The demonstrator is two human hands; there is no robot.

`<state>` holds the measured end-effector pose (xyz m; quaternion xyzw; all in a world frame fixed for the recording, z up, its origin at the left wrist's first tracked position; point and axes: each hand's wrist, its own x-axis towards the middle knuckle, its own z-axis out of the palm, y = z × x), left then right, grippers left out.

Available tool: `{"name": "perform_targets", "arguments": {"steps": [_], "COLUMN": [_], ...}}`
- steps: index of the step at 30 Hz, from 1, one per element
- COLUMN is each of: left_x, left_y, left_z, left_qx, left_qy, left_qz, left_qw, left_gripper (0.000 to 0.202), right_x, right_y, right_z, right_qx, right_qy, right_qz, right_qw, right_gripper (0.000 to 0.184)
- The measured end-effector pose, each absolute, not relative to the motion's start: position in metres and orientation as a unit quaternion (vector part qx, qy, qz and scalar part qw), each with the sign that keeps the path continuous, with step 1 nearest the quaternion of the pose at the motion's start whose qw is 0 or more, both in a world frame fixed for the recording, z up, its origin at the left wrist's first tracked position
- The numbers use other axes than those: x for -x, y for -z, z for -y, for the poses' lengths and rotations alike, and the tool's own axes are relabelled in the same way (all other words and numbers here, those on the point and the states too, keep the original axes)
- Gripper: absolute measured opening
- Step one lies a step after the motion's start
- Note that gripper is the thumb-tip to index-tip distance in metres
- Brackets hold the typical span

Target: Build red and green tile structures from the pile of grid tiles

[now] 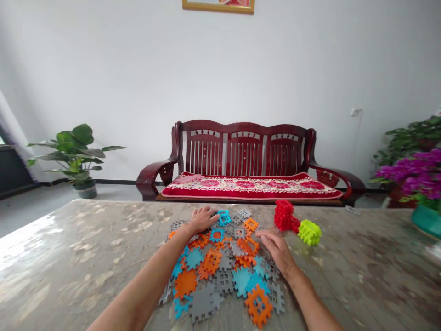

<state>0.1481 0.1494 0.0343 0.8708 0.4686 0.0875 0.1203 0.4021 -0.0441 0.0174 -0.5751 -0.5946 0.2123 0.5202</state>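
Head view: both hands open, grasping nothing; left hand covers some interlocking plastic tiles, right hand rests at their edge; wall picture cut off above.

The left hand and the right hand, both bare, are broad across the back, with long, tapering fingers. Over the marble-patterned table top, the left forearm and the right forearm are bare too, smooth and rounded, thickening toward the bottom of the view
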Motion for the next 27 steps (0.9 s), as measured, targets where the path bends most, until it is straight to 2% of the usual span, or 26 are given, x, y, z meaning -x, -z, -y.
{"name": "perform_targets", "arguments": {"steps": [4, 8, 15, 20, 27], "left_x": [-0.144, -0.159, -0.241, -0.282, -0.268], "left_y": [-0.045, -0.058, -0.061, -0.056, -0.055], "left_z": [-0.145, -0.143, -0.127, -0.115, -0.102], "left_qx": [-0.886, -0.883, -0.907, -0.926, -0.943], "left_qy": [-0.08, -0.084, -0.101, 0.003, 0.021], "left_qz": [-0.438, -0.445, -0.393, -0.345, -0.305], "left_qw": [0.127, 0.122, 0.115, 0.153, 0.136], "left_gripper": [0.048, 0.062, 0.052, 0.063, 0.055], "right_x": [-0.402, -0.403, -0.407, -0.409, -0.412], "right_y": [-0.015, -0.009, -0.001, -0.001, 0.002], "right_z": [0.042, 0.04, 0.037, 0.035, 0.031], "right_qx": [0.579, 0.59, 0.602, 0.611, 0.625], "right_qy": [-0.229, -0.219, -0.189, -0.151, -0.125], "right_qz": [0.586, 0.563, 0.528, 0.529, 0.528], "right_qw": [0.518, 0.536, 0.567, 0.57, 0.562], "right_gripper": [0.049, 0.051, 0.052, 0.049, 0.047]}}
